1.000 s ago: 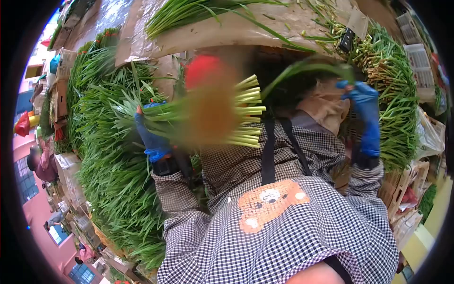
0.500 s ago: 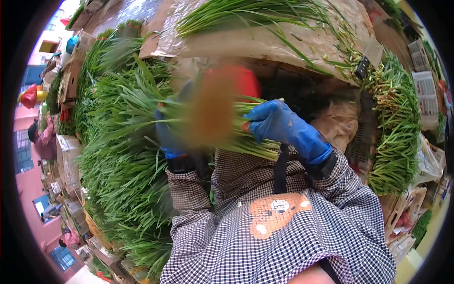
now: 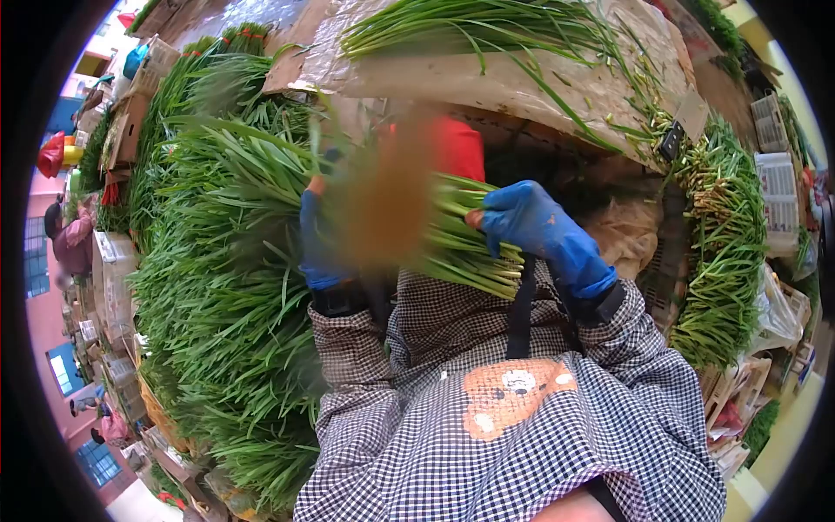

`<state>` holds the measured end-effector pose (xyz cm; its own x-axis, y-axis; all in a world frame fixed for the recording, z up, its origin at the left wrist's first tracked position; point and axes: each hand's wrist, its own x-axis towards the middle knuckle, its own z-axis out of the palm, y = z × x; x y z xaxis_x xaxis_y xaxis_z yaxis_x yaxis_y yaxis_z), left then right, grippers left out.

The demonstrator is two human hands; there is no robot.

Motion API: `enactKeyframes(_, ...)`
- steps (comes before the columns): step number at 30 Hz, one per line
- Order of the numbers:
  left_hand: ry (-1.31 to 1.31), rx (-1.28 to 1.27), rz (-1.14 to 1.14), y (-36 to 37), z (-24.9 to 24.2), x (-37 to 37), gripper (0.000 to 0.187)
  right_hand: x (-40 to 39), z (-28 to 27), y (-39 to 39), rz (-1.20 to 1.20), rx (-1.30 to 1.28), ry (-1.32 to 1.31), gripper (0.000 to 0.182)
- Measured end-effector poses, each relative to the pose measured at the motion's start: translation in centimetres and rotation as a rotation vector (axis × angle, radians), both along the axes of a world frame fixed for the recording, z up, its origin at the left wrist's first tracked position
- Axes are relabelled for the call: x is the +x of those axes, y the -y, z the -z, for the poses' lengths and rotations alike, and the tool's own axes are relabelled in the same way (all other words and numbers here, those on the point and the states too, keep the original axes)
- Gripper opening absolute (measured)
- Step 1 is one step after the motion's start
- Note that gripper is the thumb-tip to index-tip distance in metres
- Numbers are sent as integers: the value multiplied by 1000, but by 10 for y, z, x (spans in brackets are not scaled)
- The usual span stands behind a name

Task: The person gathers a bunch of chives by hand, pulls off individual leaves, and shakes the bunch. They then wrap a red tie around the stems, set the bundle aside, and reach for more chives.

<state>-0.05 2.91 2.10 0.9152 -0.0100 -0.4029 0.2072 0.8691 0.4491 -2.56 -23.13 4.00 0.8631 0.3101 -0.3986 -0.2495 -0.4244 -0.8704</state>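
Note:
Both hands wear blue gloves and hold one bundle of long green stalks (image 3: 465,239) crosswise in front of my chest. My left hand (image 3: 317,239) grips it near the leafy end, fingers wrapped around. My right hand (image 3: 526,222) closes on the bundle near its pale cut ends, which point down and right. A blurred orange-brown patch covers the bundle's middle, so that part is hidden. My checked apron with a bear patch (image 3: 513,400) fills the lower view.
A high stack of green leaf bundles (image 3: 217,287) fills the left side. More stalks (image 3: 470,30) lie on a cardboard-covered table (image 3: 487,83) ahead. A curved heap of trimmed greens (image 3: 726,252) and crates (image 3: 778,130) stand right. A person (image 3: 74,244) is at far left.
My right hand came down from the upper right, where it held a single long leaf, and now grips the bundle near its cut ends. The bundle tilted slightly; the left hand kept its hold.

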Motion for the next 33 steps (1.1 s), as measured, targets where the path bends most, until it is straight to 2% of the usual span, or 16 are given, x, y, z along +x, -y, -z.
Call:
enactKeyframes(1, -2, 0, 5, -5, 6, 3, 40, -2, 4, 6, 5, 0, -2, 19)
enactKeyframes(3, 211, -166, 197, -12, 13, 10, 23, -9, 13, 25, 386, 258, 236, 21)
enactKeyframes(4, 188, 73, 172, -9, 9, 8, 13, -14, 8, 39, 468, 355, 135, 22)
enactKeyframes(5, 187, 69, 180, -9, 11, 7, 13, -20, 1, 56, 549, 451, 34, 23)
enactKeyframes(6, 149, 64, 157, -11, 16, 6, 13, -29, 9, 83, 452, 293, 143, 23)
enactKeyframes(10, 131, -8, 107, -4, 11, 8, 13, -52, 41, 135, 491, 135, 151, 30)
enactKeyframes(12, 166, -71, 161, -4, 9, 7, 13, -58, 42, 134, 90, -865, 216, 40)
enactKeyframes(13, 169, -70, 165, -3, 8, 9, 13, -55, 42, 133, 95, -864, 218, 40)
enactKeyframes(15, 168, -84, 155, -1, 5, 9, 13, -43, 37, 116, 179, -701, 358, 41)
enactKeyframes(16, 164, -129, 171, 1, 3, 9, 13, -33, 31, 106, 232, -551, 287, 39)
enactKeyframes(17, 165, -125, 176, 3, 2, 11, 13, -23, 31, 93, 238, -548, 287, 39)
enactKeyframes(19, 161, -95, 185, 4, 0, 12, 11, -8, 33, 67, 285, -29, 239, 36)
enactKeyframes(22, 129, -49, 181, 8, -6, 15, 10, 5, 31, 41, 134, 161, -63, 23)
enactKeyframes(27, 92, -20, 184, 3, -4, 19, 9, 9, 37, 37, 218, 103, 30, 16)
enactKeyframes(30, 106, -6, 207, 2, 1, 18, 10, 7, 27, 40, 470, 350, 104, 15)
enactKeyframes(33, 128, -61, 210, 5, 0, 17, 10, 6, 11, 77, 673, 267, 123, 23)
